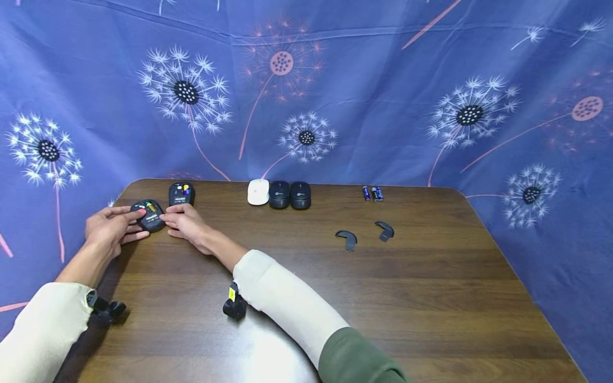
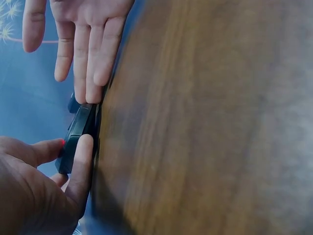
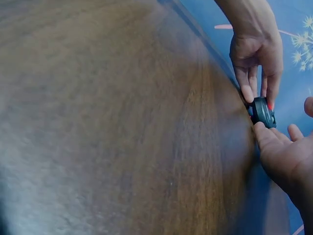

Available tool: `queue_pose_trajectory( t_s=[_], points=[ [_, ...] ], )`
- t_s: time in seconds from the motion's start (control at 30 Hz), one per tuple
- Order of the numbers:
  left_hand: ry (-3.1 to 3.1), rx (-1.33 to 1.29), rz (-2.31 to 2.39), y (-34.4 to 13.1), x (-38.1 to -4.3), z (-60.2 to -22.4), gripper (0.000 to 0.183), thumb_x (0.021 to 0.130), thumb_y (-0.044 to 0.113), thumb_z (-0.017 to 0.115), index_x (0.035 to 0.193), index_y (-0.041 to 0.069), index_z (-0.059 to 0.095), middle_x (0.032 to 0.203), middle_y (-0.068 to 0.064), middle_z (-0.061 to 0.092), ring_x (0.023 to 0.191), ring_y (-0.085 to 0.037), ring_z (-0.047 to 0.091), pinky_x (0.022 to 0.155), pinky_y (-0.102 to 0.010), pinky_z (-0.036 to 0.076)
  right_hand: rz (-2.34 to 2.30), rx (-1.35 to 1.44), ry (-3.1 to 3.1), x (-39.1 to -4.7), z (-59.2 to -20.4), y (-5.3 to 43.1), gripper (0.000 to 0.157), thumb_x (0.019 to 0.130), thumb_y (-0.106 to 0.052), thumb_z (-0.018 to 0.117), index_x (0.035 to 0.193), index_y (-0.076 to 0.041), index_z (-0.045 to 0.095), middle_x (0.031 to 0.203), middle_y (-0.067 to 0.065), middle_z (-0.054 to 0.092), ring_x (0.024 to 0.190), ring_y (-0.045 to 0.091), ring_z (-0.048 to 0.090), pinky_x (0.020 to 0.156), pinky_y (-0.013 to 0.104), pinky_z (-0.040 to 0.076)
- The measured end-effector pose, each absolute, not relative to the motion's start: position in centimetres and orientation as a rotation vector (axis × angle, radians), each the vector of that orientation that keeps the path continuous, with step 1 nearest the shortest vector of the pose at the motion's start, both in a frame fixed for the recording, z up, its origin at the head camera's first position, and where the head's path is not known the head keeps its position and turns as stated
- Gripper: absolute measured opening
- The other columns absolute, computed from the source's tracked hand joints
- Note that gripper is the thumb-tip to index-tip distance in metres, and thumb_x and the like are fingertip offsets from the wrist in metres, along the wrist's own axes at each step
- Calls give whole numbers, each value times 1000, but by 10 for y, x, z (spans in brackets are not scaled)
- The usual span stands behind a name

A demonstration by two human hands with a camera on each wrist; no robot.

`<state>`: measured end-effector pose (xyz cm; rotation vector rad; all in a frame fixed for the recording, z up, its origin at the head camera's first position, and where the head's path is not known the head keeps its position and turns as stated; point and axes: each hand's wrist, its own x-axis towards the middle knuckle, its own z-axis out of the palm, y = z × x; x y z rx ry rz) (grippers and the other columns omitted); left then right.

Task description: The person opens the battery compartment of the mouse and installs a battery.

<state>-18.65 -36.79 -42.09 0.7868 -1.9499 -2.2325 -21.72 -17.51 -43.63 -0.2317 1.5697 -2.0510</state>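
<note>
At the table's left edge, a black computer mouse (image 1: 154,223) lies underside up, its battery bay uncovered and a green-and-gold battery showing in it. My left hand (image 1: 107,227) grips it from the left, the thumb on the underside and the fingers along its edge. On the mouse's right side, the fingertips of my right hand (image 1: 191,227) touch its end; the left wrist view shows those fingers straight. Just behind the right hand sits a second upturned black mouse (image 1: 181,198) with a blue-and-yellow battery in its uncovered bay.
Along the back edge stand a white mouse (image 1: 258,192) and two black mice (image 1: 279,194), right side up. Farther right are several blue batteries (image 1: 377,194). Two dark battery covers (image 1: 348,239) lie in front of these. A blue dandelion-patterned cloth (image 1: 364,106) hangs behind the table.
</note>
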Motion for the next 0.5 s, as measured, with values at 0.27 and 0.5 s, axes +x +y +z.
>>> queue_pose_trajectory(
  t_s=[0.27,0.5],
  points=[
    [-1888,883,-2180,-367,-204,-420,29,106,1,75,119,12,51,69,7,76,57,-13,77,59,-33,73,-2082,-216,1539,-219,-439,-175,17,107,-5,70,124,-6,66,110,2,71,127,31,73,122,50,64],
    [-1840,972,-2154,-369,-214,-417,30,105,-1,74,117,13,50,65,2,72,55,-12,74,57,-33,73,-2071,-235,1540,-216,-439,-172,20,108,-6,69,128,-6,65,114,1,71,127,29,72,120,46,65]
  ],
)
